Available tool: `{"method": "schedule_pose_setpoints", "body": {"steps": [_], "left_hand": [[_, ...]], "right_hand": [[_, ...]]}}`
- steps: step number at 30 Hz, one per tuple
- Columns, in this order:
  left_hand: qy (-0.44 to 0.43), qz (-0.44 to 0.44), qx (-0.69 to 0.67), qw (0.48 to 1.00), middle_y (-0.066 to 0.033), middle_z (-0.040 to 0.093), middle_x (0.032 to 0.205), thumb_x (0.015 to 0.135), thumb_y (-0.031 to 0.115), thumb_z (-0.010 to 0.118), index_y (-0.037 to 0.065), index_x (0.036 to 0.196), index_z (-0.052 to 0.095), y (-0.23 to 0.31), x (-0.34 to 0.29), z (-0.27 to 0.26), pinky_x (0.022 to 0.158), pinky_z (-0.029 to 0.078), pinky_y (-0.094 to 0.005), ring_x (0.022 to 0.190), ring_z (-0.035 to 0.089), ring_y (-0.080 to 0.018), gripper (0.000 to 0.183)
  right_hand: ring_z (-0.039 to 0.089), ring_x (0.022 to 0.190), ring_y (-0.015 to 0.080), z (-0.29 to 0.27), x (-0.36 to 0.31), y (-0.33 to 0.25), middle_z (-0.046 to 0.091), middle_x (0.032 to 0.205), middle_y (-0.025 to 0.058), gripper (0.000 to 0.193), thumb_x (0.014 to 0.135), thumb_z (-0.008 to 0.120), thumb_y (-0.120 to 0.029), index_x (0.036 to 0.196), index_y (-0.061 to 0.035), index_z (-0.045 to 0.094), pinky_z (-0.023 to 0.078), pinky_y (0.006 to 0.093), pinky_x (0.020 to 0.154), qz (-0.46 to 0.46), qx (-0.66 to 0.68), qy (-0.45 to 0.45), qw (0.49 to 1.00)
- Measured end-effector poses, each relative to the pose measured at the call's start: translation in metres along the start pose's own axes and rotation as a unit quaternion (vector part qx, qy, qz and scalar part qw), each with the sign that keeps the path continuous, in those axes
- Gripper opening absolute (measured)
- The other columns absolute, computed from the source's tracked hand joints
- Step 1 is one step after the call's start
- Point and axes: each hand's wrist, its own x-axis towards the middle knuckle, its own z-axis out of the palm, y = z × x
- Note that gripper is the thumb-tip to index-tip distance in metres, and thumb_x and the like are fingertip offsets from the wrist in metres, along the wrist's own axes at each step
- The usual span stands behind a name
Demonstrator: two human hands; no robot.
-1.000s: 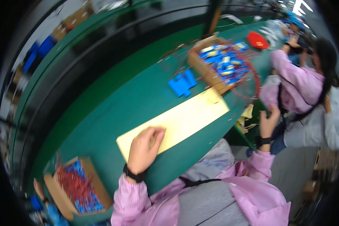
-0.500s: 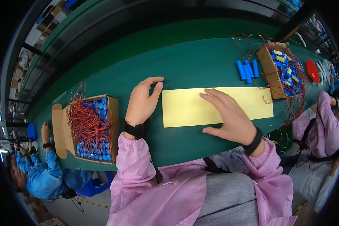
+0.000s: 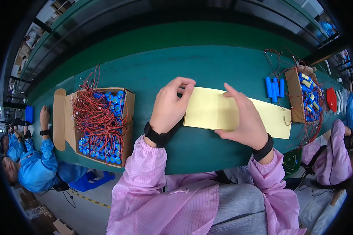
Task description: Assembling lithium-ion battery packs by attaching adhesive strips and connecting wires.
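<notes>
A long pale yellow sheet [image 3: 204, 107] lies in front of me on the green table, its left part bowed and creased-looking near the middle. My left hand [image 3: 171, 102] is at its upper left corner, with thumb and forefinger tips close together there. Across the sheet spans my right hand [image 3: 245, 117]: its fingers reach the upper long edge and its thumb is at the lower one. The palm hides part of the sheet; its flat right end shows beyond the hand.
Left stands an open cardboard box [image 3: 128, 117] of blue cylindrical cells with tangled red wires [image 3: 100, 117]. Several loose blue cells [image 3: 275, 88] lie at the right, beside another cardboard box [image 3: 295, 100] of wired cells. People sit at both sides; a blue-sleeved arm [image 3: 47, 152] rests left.
My left hand has come to the sheet's left corner. My right hand has moved left along the sheet, which was flat and is now bowed. The whole view has shifted.
</notes>
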Motion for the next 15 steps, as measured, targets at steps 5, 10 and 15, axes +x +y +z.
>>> {"method": "schedule_pose_setpoints", "body": {"steps": [5, 10, 15], "left_hand": [[0.026, 0.007, -0.056, 0.998, -0.0079, 0.062, 0.093, 0.095, 0.021, 0.054, -0.001, 0.108, 0.058, -0.007, 0.000, -0.005, 0.062, 0.050, -0.0250, 0.076, 0.061, -0.0132, 0.026], [-0.174, -0.163, -0.117, 0.964, -0.0060, 0.062, 0.089, 0.099, 0.029, 0.047, 0.001, 0.099, 0.056, 0.007, 0.000, -0.020, 0.054, 0.047, -0.0217, 0.069, 0.059, -0.0090, 0.029], [-0.229, -0.081, -0.205, 0.948, -0.0054, 0.064, 0.087, 0.099, 0.027, 0.047, 0.003, 0.097, 0.056, 0.022, -0.010, -0.022, 0.054, 0.047, -0.0212, 0.068, 0.058, -0.0083, 0.026]], "right_hand": [[0.053, 0.112, 0.0321, -0.002, 0.002, 0.003, 0.055, 0.117, 0.0140, 0.088, 0.060, 0.081, -0.020, 0.137, -0.0109, 0.039, 0.041, 0.0386, 0.096, -0.025, 0.031, 0.020, 0.999], [0.063, 0.093, 0.0268, 0.007, 0.002, 0.007, 0.063, 0.102, 0.0102, 0.052, 0.067, 0.076, -0.012, 0.116, -0.0081, 0.059, 0.050, 0.0330, 0.079, -0.065, 0.064, 0.117, 0.989], [0.065, 0.085, 0.0247, 0.006, 0.001, -0.001, 0.064, 0.093, 0.0092, 0.033, 0.069, 0.074, -0.009, 0.101, -0.0069, 0.065, 0.051, 0.0312, 0.073, -0.034, 0.067, 0.147, 0.986]]}}
